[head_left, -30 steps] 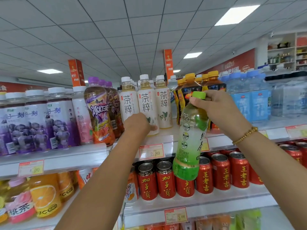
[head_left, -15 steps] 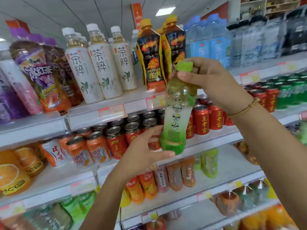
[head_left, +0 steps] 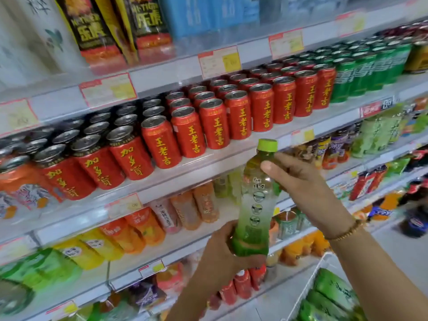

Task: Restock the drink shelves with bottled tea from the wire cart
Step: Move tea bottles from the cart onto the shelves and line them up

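A green tea bottle (head_left: 256,200) with a lime cap stands upright in front of the drink shelves, held by both hands. My left hand (head_left: 222,253) wraps its green base from the left. My right hand (head_left: 305,193) grips its shoulder just under the cap, a bead bracelet on the wrist. Behind the bottle, the third shelf (head_left: 176,242) carries peach and pale green tea bottles (head_left: 203,205) with a gap beside them. The white wire cart (head_left: 308,288) shows at the bottom right with more green bottles (head_left: 333,295) lying in it.
Red cans (head_left: 238,114) and green cans (head_left: 366,70) fill the shelf above the bottle. Energy drink bottles (head_left: 92,24) stand on the top shelf. Yellow and orange bottles (head_left: 97,246) lie at lower left. Price tags (head_left: 218,61) line the shelf edges.
The view has tilted down to lower shelves. The bottle has come down from the top shelf level. My left hand left the top shelf and now holds the bottle's base.
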The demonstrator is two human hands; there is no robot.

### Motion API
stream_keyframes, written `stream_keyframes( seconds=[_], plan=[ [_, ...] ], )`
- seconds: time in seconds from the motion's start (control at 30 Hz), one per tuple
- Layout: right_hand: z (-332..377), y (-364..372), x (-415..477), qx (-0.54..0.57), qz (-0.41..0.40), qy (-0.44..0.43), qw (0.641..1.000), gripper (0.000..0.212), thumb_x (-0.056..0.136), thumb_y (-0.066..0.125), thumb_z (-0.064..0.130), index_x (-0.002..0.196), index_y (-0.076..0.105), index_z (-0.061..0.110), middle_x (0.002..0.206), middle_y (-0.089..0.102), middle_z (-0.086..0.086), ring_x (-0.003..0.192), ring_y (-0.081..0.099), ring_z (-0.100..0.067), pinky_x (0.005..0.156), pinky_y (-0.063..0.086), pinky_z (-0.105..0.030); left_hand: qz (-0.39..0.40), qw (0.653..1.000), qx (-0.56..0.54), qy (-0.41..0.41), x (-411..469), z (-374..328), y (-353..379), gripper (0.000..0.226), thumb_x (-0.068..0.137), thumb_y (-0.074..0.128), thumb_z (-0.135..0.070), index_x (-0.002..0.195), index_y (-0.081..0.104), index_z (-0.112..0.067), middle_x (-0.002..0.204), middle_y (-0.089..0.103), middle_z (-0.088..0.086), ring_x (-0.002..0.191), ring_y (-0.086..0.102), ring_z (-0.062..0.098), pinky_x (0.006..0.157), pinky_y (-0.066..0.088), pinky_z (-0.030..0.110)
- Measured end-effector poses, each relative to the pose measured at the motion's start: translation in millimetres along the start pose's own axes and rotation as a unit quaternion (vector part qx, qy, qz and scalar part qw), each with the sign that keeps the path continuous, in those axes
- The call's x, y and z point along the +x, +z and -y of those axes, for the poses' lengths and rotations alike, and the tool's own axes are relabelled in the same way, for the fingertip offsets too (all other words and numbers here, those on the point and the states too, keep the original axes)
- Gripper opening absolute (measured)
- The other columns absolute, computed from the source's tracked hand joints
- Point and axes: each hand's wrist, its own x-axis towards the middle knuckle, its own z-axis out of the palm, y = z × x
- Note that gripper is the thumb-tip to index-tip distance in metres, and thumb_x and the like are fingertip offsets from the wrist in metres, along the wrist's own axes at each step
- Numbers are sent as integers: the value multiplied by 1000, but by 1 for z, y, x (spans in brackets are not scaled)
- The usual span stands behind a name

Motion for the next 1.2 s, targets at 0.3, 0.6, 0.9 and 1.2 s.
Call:
stream_keyframes(
  seconds=[0.3,0.6,0.9,1.2],
  plan=[
    [-157,-37,-50,-47,-73,220,972,49,65,84,20,107,60,34,98,71,10,90,67,-8,84,56,-36,5,996,-22,-84,59,39,82,36,69,80,-1,99,68,-16,76,74,3,57,64,13,52,51,21],
    [-198,-88,6,83,32,215,973,41,72,76,19,110,59,24,95,72,11,91,69,-10,69,53,-18,135,984,67,-94,142,69,88,41,73,79,-10,109,64,-23,98,72,-9,88,67,0,76,51,14],
    [-242,-98,65,-83,-133,166,974,24,66,82,32,85,69,23,77,70,13,70,65,4,69,56,-21,56,997,51,12,204,98,78,51,70,79,-33,117,61,-23,114,69,-7,105,63,8,87,48,20],
    [-247,-81,153,-191,-188,119,956,31,65,83,35,80,63,16,81,66,3,71,60,-11,61,48,-25,2,867,478,140,216,122,71,49,97,47,-21,145,36,-22,143,46,-7,124,52,12,98,36,17]
  ],
)
